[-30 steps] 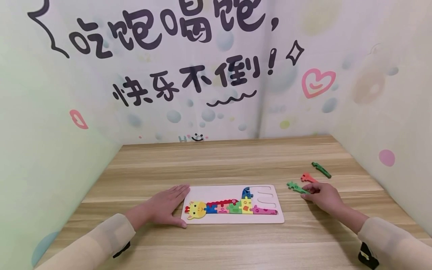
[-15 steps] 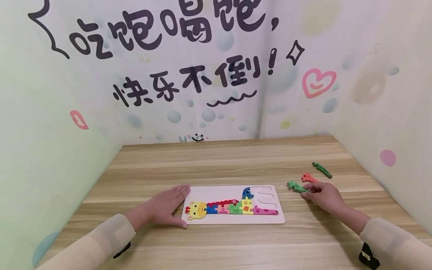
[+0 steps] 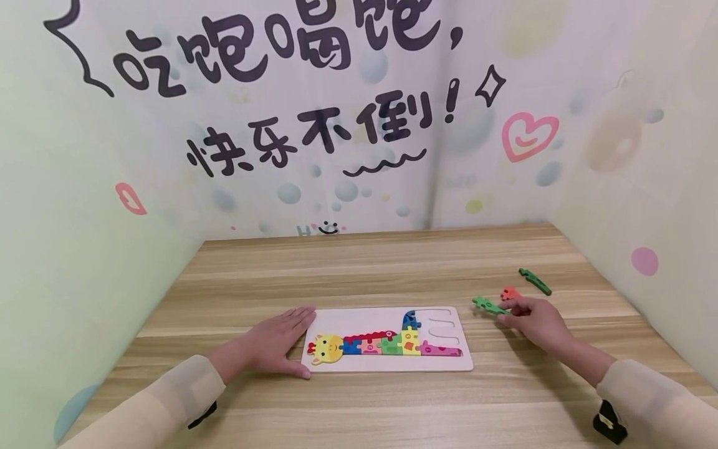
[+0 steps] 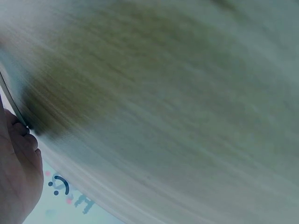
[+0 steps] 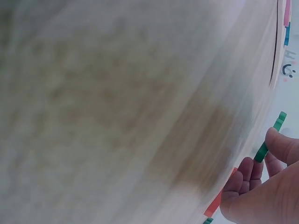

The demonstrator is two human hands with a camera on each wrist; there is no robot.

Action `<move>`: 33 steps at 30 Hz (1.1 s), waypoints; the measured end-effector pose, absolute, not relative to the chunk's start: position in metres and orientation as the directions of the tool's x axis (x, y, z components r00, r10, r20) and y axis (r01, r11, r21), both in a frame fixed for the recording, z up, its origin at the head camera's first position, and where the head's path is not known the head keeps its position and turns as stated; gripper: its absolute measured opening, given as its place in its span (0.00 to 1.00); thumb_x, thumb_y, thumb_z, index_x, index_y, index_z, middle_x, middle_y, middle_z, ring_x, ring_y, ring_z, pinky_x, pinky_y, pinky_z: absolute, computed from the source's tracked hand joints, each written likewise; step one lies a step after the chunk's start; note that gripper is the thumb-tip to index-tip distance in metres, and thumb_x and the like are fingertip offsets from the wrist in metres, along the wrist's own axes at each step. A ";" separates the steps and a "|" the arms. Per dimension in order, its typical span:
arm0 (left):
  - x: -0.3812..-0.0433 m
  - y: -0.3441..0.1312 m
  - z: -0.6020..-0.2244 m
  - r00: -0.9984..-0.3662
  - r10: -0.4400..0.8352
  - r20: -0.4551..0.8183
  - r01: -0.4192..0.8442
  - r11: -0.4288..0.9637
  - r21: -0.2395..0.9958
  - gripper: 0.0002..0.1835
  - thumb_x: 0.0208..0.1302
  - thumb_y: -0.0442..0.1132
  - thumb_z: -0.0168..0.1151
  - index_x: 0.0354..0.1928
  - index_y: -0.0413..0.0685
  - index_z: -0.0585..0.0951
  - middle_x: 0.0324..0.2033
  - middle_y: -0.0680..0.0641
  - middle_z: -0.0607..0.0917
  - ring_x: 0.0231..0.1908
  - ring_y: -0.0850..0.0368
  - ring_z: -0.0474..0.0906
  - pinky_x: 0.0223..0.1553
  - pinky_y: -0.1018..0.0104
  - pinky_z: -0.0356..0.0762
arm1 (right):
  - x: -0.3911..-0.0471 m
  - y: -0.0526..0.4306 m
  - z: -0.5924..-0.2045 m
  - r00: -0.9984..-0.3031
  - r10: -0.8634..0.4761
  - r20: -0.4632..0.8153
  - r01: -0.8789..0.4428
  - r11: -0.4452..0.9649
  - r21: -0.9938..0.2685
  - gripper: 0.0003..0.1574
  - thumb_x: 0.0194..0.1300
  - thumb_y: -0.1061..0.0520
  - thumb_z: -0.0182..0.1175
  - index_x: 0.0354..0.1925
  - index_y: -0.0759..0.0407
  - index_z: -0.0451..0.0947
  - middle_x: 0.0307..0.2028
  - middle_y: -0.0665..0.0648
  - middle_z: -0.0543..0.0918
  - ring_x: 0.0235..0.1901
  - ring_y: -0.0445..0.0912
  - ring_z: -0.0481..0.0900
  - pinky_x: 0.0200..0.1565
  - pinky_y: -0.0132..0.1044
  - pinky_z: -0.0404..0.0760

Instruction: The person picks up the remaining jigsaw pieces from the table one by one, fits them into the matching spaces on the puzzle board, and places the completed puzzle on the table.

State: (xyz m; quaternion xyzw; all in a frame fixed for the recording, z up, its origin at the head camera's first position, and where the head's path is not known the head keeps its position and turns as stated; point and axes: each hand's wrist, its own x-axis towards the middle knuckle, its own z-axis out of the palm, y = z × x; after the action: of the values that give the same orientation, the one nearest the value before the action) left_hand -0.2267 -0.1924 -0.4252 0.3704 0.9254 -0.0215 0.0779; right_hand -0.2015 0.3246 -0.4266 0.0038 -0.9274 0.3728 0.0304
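left hand: straight fingers are touching your puzzle board
right hand: you are pinching the light-green piece, apparently raised

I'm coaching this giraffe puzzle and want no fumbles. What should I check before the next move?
1. Light green piece pinched in the right hand's fingers: ok.
2. Left hand touching the puzzle board at its head end: ok.
3. Bare leg spaces on the board: ok.
4. Orange piece in full view: not ok; the right hand partly hides it from the head camera.
5. Dark green piece apart from the right hand: ok.
6. Which space fits the held piece: cannot tell.
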 end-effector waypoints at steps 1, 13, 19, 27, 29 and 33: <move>-0.227 -0.192 -0.425 -0.713 0.682 -0.160 0.689 0.725 0.018 0.63 0.50 0.82 0.47 0.76 0.41 0.51 0.75 0.45 0.51 0.74 0.51 0.44 0.71 0.56 0.48 | -0.202 0.324 -0.426 -0.998 0.013 0.060 -0.032 0.719 -0.694 0.22 0.60 0.54 0.69 0.48 0.67 0.82 0.34 0.57 0.76 0.30 0.48 0.69 0.25 0.34 0.70; -0.227 -0.193 -0.425 -0.712 0.682 -0.166 0.688 0.725 0.027 0.63 0.50 0.82 0.47 0.76 0.41 0.51 0.75 0.45 0.51 0.74 0.51 0.44 0.71 0.56 0.47 | -0.200 0.303 -0.418 -0.998 -0.032 0.056 -0.063 0.679 -0.732 0.17 0.61 0.57 0.69 0.47 0.65 0.82 0.35 0.57 0.76 0.32 0.50 0.69 0.26 0.33 0.72; -0.228 -0.193 -0.426 -0.714 0.680 -0.169 0.687 0.726 0.018 0.64 0.49 0.82 0.46 0.76 0.42 0.50 0.75 0.45 0.51 0.74 0.51 0.44 0.71 0.56 0.47 | -0.200 0.294 -0.419 -0.995 -0.056 0.086 -0.101 0.667 -0.738 0.15 0.60 0.58 0.69 0.45 0.63 0.84 0.34 0.56 0.77 0.33 0.49 0.69 0.28 0.33 0.73; -0.229 -0.193 -0.428 -0.713 0.681 -0.165 0.688 0.725 0.017 0.64 0.49 0.83 0.46 0.76 0.42 0.50 0.75 0.45 0.50 0.74 0.52 0.44 0.71 0.56 0.47 | -0.198 0.279 -0.418 -0.992 -0.079 0.095 -0.124 0.654 -0.746 0.15 0.58 0.57 0.71 0.44 0.61 0.84 0.32 0.54 0.77 0.32 0.48 0.69 0.26 0.32 0.70; -0.229 -0.193 -0.428 -0.714 0.681 -0.163 0.688 0.725 0.015 0.64 0.49 0.83 0.46 0.76 0.42 0.50 0.75 0.46 0.50 0.74 0.52 0.43 0.71 0.56 0.47 | -0.197 0.275 -0.418 -0.992 -0.090 0.093 -0.129 0.651 -0.748 0.14 0.58 0.57 0.71 0.43 0.61 0.84 0.32 0.54 0.78 0.32 0.48 0.69 0.26 0.33 0.70; -0.230 -0.193 -0.429 -0.716 0.679 -0.162 0.687 0.727 0.013 0.64 0.49 0.83 0.46 0.76 0.42 0.50 0.75 0.46 0.50 0.74 0.52 0.43 0.71 0.56 0.47 | -0.197 0.268 -0.418 -0.989 -0.115 0.089 -0.143 0.641 -0.754 0.13 0.58 0.58 0.70 0.43 0.60 0.85 0.32 0.54 0.78 0.33 0.48 0.69 0.27 0.33 0.71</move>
State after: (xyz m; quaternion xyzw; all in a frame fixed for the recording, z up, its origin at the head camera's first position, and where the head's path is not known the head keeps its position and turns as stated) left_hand -0.2299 -0.1935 -0.4293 0.3688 0.9259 -0.0242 0.0780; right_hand -0.1968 0.2682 -0.4184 0.0711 -0.9057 0.4176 0.0164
